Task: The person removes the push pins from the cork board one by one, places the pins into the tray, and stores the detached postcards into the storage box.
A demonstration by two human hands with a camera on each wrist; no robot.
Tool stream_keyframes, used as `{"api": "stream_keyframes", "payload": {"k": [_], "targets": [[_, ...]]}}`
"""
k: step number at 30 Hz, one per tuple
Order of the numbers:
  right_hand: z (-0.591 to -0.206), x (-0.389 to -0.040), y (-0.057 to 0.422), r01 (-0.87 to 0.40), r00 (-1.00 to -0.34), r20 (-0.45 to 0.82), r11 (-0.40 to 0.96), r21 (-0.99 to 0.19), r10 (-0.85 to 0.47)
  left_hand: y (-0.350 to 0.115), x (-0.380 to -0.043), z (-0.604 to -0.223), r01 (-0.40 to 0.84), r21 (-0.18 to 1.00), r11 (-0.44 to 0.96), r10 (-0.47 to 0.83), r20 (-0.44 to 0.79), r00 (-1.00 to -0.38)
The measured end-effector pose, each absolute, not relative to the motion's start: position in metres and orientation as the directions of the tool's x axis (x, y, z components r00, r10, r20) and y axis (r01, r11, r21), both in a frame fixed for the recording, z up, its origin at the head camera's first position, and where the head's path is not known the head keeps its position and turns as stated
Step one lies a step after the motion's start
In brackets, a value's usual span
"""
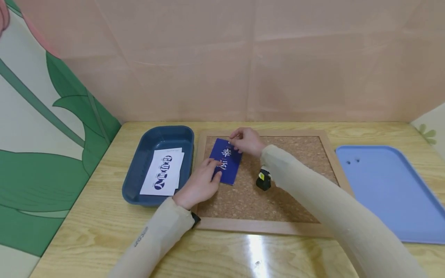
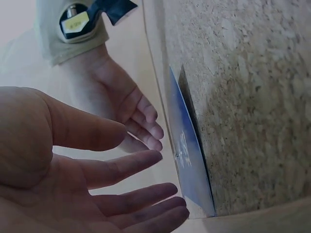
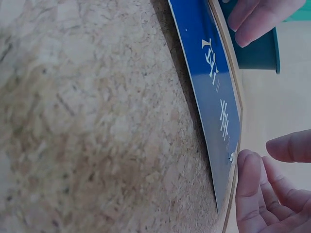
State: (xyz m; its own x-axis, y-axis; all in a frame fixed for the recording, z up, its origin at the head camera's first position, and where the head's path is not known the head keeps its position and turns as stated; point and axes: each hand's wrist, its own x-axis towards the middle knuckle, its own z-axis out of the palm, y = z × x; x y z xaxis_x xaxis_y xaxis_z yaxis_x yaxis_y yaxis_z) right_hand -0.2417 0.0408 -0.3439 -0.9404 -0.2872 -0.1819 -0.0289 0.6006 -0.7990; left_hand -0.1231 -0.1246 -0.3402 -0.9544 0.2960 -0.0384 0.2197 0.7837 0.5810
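Note:
A dark blue card (image 1: 227,177) with white characters lies on the cork board (image 1: 274,200), one long edge lifted off the cork in the wrist views. A small pale pin (image 3: 232,157) sits near the card's far end. Beside that pin is my right hand (image 1: 247,141), its fingertips close to it and the thumb apart; whether they touch cannot be told. My left hand (image 1: 201,185) reaches over the card's near left part with fingers loosely extended. In the left wrist view the left fingers (image 2: 136,196) hold nothing and point toward the card.
Left of the board stands a dark blue bin (image 1: 133,181) with white printed cards (image 1: 161,173) in it. A light blue tray (image 1: 386,204) at the right holds two small dark items (image 1: 352,161). A wooden frame (image 1: 260,226) borders the cork.

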Motion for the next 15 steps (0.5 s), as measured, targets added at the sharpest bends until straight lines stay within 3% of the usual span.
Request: {"api": "stream_keyframes", "payload": {"k": [15], "targets": [[-0.3472, -0.242, 0.039, 0.019, -0.933, -0.229, 0.597, -0.802, -0.279, -0.1263, -0.1228, -0.3464, 0.152, 0.54, 0.828, 0.295, -0.188, -0.937]]}}
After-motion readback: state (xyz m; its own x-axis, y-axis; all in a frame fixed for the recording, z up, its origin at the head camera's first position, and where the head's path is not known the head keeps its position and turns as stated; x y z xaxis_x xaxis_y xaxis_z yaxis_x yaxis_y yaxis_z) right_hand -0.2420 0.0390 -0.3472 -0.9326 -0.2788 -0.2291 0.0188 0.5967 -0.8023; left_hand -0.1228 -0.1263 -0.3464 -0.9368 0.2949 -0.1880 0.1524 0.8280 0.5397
